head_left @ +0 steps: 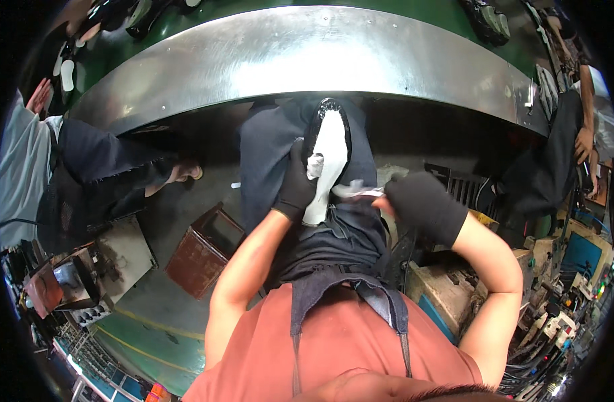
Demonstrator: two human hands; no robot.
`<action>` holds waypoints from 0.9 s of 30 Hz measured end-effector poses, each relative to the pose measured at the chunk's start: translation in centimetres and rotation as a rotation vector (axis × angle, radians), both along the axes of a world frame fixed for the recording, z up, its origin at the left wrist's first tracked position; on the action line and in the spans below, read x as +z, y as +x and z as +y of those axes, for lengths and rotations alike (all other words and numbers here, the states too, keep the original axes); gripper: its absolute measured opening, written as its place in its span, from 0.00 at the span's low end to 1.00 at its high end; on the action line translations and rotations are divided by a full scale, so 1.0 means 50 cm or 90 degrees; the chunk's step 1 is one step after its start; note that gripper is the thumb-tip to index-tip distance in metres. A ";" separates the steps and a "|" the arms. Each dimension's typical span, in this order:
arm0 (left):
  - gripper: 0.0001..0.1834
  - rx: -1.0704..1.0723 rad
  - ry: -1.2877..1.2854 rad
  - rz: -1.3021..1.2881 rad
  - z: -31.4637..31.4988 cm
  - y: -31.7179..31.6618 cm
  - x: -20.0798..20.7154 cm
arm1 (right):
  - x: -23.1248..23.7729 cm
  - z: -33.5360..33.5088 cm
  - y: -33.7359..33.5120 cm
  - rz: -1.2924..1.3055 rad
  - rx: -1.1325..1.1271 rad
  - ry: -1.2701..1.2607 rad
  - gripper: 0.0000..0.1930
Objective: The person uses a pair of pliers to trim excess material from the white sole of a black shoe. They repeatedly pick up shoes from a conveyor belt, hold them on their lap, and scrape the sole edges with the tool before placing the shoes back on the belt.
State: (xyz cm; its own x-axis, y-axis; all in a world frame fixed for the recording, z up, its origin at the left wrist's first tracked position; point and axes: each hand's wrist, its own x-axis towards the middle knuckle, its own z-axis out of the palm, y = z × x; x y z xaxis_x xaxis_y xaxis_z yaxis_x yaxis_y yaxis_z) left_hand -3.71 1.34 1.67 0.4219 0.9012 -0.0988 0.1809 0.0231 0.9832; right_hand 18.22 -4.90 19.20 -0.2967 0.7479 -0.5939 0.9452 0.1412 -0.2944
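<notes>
A black glossy shoe upper with a long white underside [331, 151] rests across my lap, its toe pointing away from me. My left hand [295, 179], in a black fingerless glove, is closed round the shoe's left side, near a crumpled white bit [314, 165] at the middle. My right hand [424, 201], also gloved in black with bare fingertips, grips a slim whitish tool like a small brush [358, 191]. Motion smears that tool's end, which lies just right of the shoe's heel part. I cannot tell whether it touches the shoe.
A curved metal ledge [266, 67] runs before my knees, with a green conveyor surface [387, 10] and dark shoes [486, 21] beyond. A brown box [203, 249] stands on the floor at left. Co-workers sit on both sides. Cluttered machinery [447, 295] stands close to my right elbow.
</notes>
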 end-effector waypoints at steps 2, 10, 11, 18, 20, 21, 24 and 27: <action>0.28 -0.075 -0.270 -0.094 0.017 -0.014 0.060 | 0.036 -0.018 -0.101 0.080 0.074 0.152 0.22; 0.35 -0.326 0.042 0.077 0.028 -0.077 0.029 | -0.063 -0.071 -0.090 0.022 0.046 0.279 0.21; 0.34 -0.311 0.019 0.057 0.032 -0.070 0.041 | -0.048 -0.076 -0.108 0.068 0.096 0.270 0.19; 0.33 -0.313 -0.263 -0.151 0.022 -0.059 0.076 | -0.093 -0.056 -0.066 0.078 -0.082 0.071 0.20; 0.32 -0.090 -0.602 -0.347 0.013 -0.025 0.077 | -0.113 -0.109 -0.036 0.107 -0.114 0.141 0.19; 0.31 -0.046 -0.590 -0.305 0.007 -0.009 0.081 | -0.119 -0.136 -0.026 0.118 -0.138 0.175 0.19; 0.28 -0.003 -0.249 -0.040 -0.009 0.015 0.049 | -0.101 -0.153 -0.009 0.140 -0.211 0.100 0.23; 0.29 -0.049 -0.154 0.011 -0.013 0.009 0.031 | -0.044 -0.115 -0.011 0.171 -0.229 0.084 0.22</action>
